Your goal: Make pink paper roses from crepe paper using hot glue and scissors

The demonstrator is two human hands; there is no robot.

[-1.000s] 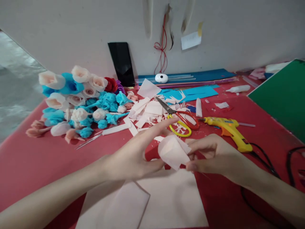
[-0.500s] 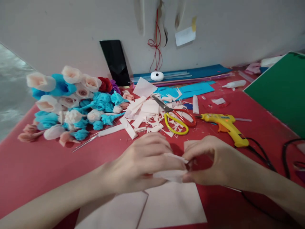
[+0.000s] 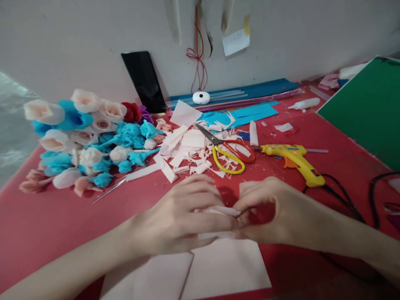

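Over the red table [image 3: 46, 225] my left hand [image 3: 184, 216] and my right hand [image 3: 275, 212] meet, both closed on one small piece of pale pink crepe paper [image 3: 218, 212]. The paper is squeezed flat between the fingertips and mostly hidden by them. Below the hands lie flat pale pink paper sheets [image 3: 218, 266]. Beyond the hands are scissors with red and yellow handles [image 3: 229, 154] among pink paper scraps [image 3: 190, 150], and a yellow glue gun [image 3: 295, 160] to the right.
A heap of pink, white and blue paper flowers [image 3: 90, 141] fills the left of the table. Blue paper sheets [image 3: 250, 112], a white oval object [image 3: 201, 97] and a black panel [image 3: 143, 81] sit by the wall. A green board [image 3: 368, 108] and black cables [image 3: 350, 200] are at the right.
A second ago the pink paper was spread open between my hands with my left fingers stretched out. Both hands have since closed over it and pressed it flat. The view shifted slightly.
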